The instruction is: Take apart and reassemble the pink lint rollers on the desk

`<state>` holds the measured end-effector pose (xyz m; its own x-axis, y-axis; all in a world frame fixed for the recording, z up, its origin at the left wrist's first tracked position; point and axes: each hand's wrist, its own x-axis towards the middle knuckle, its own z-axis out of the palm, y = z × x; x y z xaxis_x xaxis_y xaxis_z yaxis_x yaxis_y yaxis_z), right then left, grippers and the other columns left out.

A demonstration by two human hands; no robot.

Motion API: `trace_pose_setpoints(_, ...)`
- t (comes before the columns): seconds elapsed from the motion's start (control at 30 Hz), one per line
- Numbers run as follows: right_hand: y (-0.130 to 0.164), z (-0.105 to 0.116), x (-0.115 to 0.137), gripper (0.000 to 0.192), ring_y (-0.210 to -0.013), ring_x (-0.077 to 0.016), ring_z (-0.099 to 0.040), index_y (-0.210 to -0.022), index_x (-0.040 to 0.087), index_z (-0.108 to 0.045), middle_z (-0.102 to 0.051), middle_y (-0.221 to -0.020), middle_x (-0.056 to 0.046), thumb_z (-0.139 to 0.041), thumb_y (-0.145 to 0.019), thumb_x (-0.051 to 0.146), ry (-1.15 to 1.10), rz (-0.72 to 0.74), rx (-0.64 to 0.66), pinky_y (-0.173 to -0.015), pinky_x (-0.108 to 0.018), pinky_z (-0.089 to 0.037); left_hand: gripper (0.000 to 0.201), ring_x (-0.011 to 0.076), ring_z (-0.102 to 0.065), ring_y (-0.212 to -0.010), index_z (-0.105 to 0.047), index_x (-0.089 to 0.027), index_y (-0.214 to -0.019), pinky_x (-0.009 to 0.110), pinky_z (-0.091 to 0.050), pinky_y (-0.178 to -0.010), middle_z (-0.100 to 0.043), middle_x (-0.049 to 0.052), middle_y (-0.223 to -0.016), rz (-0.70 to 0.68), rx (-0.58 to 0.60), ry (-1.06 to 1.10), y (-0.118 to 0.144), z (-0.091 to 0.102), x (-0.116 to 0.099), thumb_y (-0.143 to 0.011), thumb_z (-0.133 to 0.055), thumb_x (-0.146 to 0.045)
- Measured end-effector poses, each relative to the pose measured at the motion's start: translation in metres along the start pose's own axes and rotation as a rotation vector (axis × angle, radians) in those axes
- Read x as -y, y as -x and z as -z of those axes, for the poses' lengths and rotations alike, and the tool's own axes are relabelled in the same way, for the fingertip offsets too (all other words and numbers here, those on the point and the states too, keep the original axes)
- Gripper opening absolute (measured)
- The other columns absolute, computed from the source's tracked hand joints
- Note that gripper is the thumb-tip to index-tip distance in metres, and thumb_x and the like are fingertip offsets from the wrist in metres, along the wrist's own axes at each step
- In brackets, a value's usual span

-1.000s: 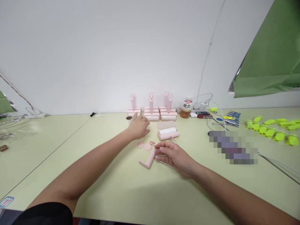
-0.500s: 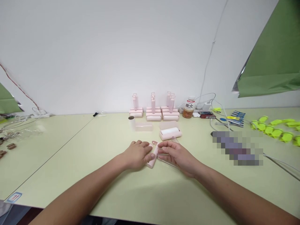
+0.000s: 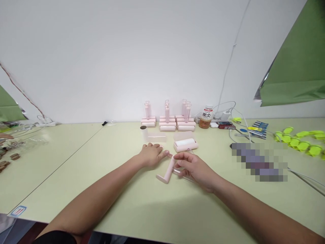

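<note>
My right hand (image 3: 195,168) pinches the upper end of a pink L-shaped handle (image 3: 168,171) between thumb and forefinger, the other fingers loosely curled behind it. The handle lies on the pale green desk (image 3: 142,210) directly to the left of that hand, its long axis slanting from the pinched end near my fingertips down and toward me to a short foot that juts left at the near end. My left hand (image 3: 152,155) rests palm down on the desk just beyond and left of the handle, fingers together and stretched flat, holding nothing that I can see; its fingertips point toward a small pink piece (image 3: 170,155) beside the handle's top. So the right hand is on the handle, and the left is near but apart from it. Farther back lie an open pink case with a white roll (image 3: 186,144) and a clear cover (image 3: 153,136), and behind them rows of finished pink rollers (image 3: 167,119) stand against the wall, next to a drink bottle (image 3: 206,117).
</note>
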<state>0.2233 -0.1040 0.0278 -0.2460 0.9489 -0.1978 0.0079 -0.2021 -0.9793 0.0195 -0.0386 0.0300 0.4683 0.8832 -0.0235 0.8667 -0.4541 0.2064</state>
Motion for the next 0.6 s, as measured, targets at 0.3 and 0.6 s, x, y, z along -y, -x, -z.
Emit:
trace_pose_setpoints(0.3,0.011,0.015,0.006,0.013,-0.081,-0.0216,-0.057,-0.090,0.019,-0.061,-0.064,-0.094,-0.008,-0.052,-0.081,0.023,1.122,0.276,0.010,-0.062,-0.029,-0.035,0.047,0.0305,-0.053,-0.107,-0.064,-0.019,-0.098,0.044,-0.039,-0.089,-0.062,0.012,-0.112,0.009,-0.018,-0.062,0.013,0.010,-0.014,-0.094,-0.028,-0.048)
trace_pose_setpoints(0.6,0.009,0.017,0.003,0.011,-0.060,-0.0172,-0.050,-0.066,0.019,-0.048,-0.059,-0.069,-0.004,-0.051,-0.077,0.020,1.457,0.145,0.001,-0.050,-0.029,-0.021,0.035,0.0126,-0.040,-0.055,-0.053,-0.018,-0.065,0.027,-0.029,-0.052,-0.050,-0.001,-0.062,0.083,0.204,0.533,0.032,0.003,-0.022,-0.086,-0.046,-0.045)
